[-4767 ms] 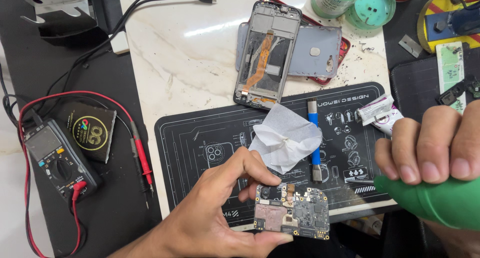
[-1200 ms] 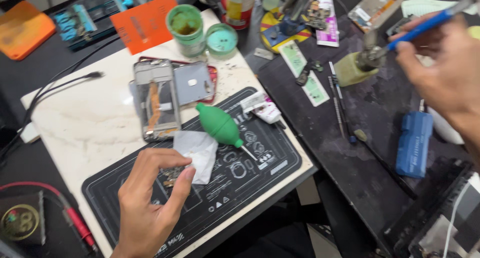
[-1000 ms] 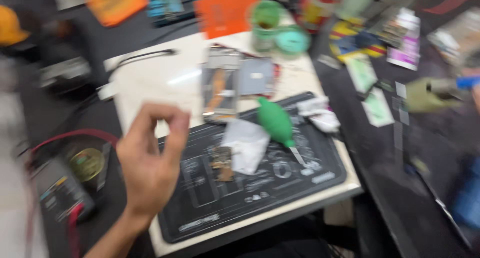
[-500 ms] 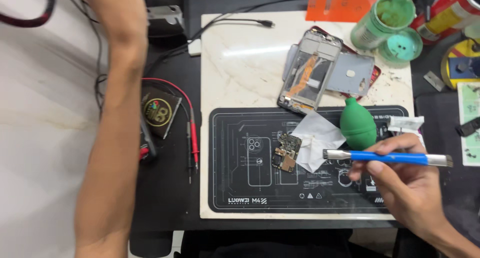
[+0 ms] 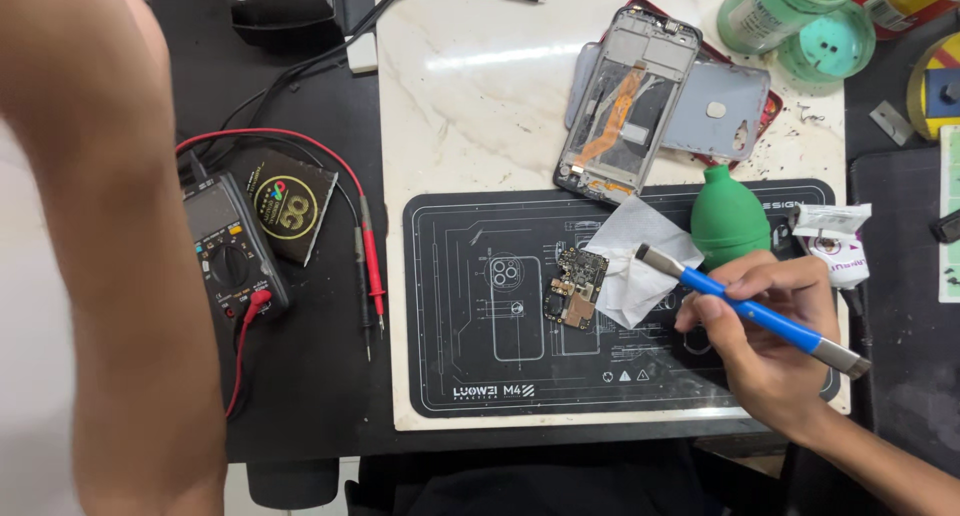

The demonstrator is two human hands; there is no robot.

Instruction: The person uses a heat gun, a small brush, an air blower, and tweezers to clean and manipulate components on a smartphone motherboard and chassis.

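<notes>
My right hand (image 5: 765,361) grips a blue-handled tool (image 5: 770,321) with metal ends, held slanted over the black repair mat (image 5: 480,376). Its upper tip rests at the edge of a crumpled white tissue (image 5: 630,261). A small phone circuit board (image 5: 575,286) lies on the mat just left of the tissue. A green rubber air blower (image 5: 730,216) stands behind the hand. My left forearm (image 5: 110,236) rises along the left side of the view, and its hand is out of the picture.
An opened phone frame (image 5: 625,106) with an orange flex cable and a grey back cover (image 5: 720,111) lie on the marble slab (image 5: 470,106). A multimeter (image 5: 230,251) with red probes (image 5: 370,266) sits left. A green bottle (image 5: 775,6), its lid (image 5: 830,46) and a white tube (image 5: 835,251) are at right.
My right hand has tilted the blue tool from level to slanted and brought its tip left onto the tissue's edge. My left arm stays raised at the left.
</notes>
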